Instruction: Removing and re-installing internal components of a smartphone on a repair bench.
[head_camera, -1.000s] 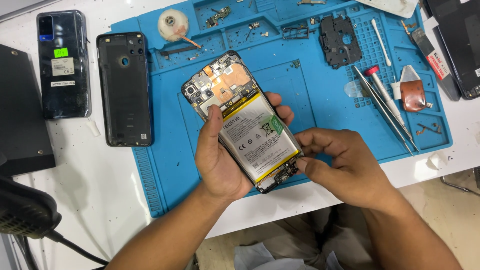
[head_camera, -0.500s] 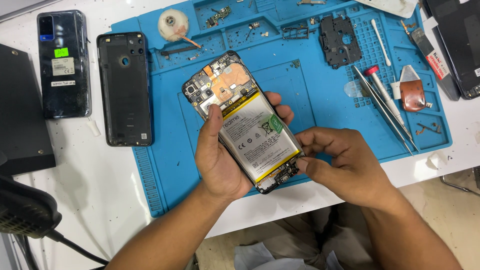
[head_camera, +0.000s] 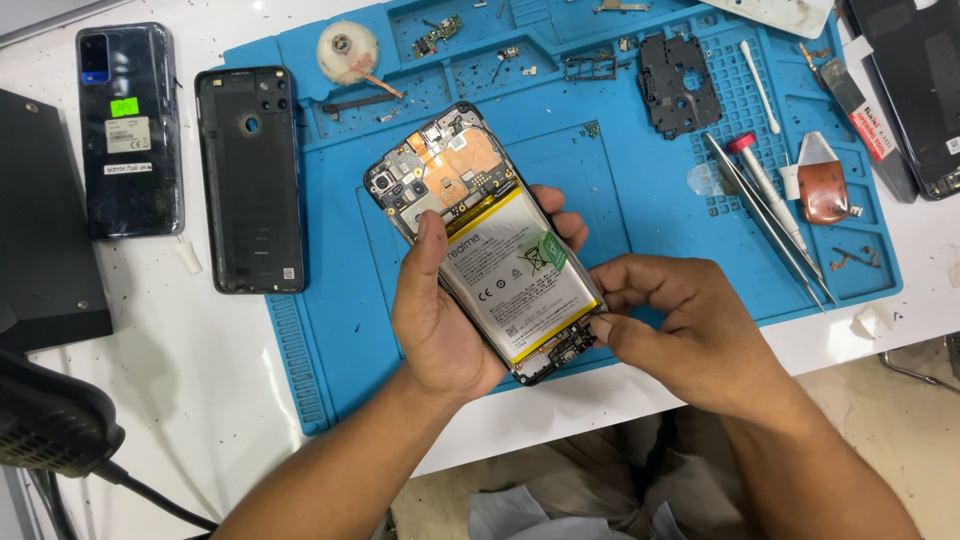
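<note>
Opened phone (head_camera: 490, 245) in left hand (head_camera: 440, 320), right hand (head_camera: 690, 330) seemingly pinching its bottom edge

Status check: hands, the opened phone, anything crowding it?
Left hand grips opened phone, thumb on battery. Right hand pinches its bottom edge. Tweezers lie apart, right.

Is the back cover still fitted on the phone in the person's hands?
No, the phone is open, its battery and circuit board bare.
</note>
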